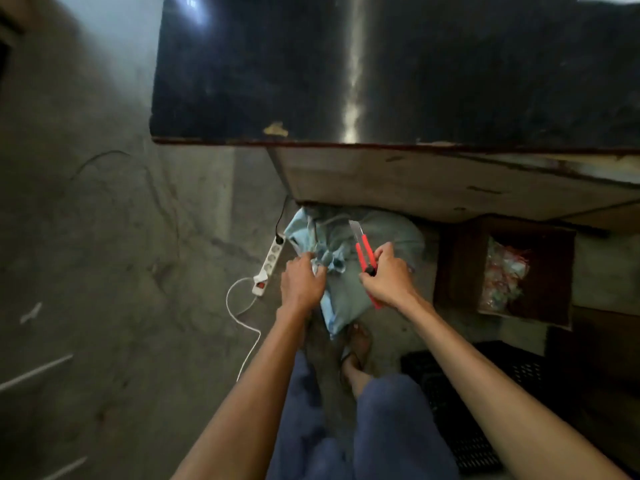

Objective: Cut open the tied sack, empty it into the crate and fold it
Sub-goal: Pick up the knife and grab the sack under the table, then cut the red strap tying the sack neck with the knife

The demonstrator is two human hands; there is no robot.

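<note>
Concrete floor (104,271): one sack (346,292), one cutter (363,251), two hands.

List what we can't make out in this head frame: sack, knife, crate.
- Sack knot: head view, covered by left hand; cut or not, unclear.
- Knife handle end: hidden inside right hand.
- Sack's far end: under the table, in shadow.
- Crate: dark, behind the right forearm and cut off by the frame's bottom edge.
- Box contents: blurred.
</note>
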